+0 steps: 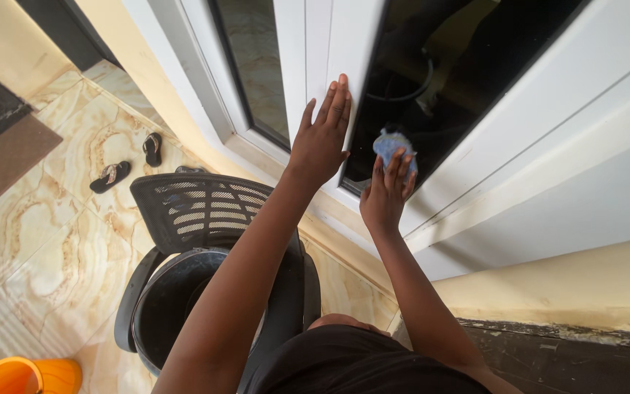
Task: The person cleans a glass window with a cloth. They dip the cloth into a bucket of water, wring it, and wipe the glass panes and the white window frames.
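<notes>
The left hand (320,138) lies flat, fingers spread, on the smooth white window frame (329,44). Just right of it, the right hand (388,191) presses a crumpled blue cloth (391,143) against the dark glossy glass (461,66), fingers closed over it. Nearer, a black mesh-backed chair (205,208) partly hides a round black bucket (173,299).
</notes>
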